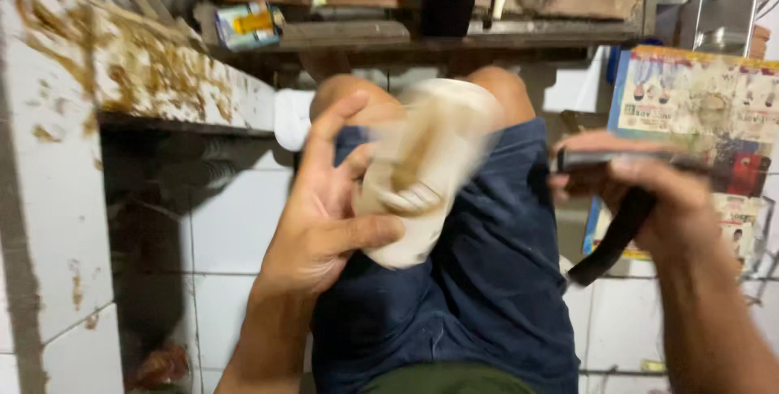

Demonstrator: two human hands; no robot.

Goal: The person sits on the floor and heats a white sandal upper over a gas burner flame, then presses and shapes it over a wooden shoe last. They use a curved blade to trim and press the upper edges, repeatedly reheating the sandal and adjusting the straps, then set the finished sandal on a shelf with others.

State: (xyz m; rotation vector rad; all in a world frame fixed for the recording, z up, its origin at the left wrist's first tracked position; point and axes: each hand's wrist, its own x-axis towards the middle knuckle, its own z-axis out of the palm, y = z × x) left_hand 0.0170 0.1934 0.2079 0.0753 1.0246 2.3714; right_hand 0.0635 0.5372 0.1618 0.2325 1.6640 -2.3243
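While the view is smeared by motion blur, a pale cream shoe-like object (426,171) is gripped by the left hand (324,215) over the lap, above dark blue shorts (479,280). Thumb and fingers are wrapped around its near end, fingertips pressed on its left side; what it is exactly cannot be told through the blur. To the right, a black-handled tool (621,223) is clenched in the right hand (649,199), fingers curled tight round it, a thin dark blade-like part held across the top. Both hands are kept apart, not touching. At far left a stained white tiled ledge (146,69) is seen; at far right a printed colourful poster (706,110) is leaned. White floor tiles (235,232) are seen below.
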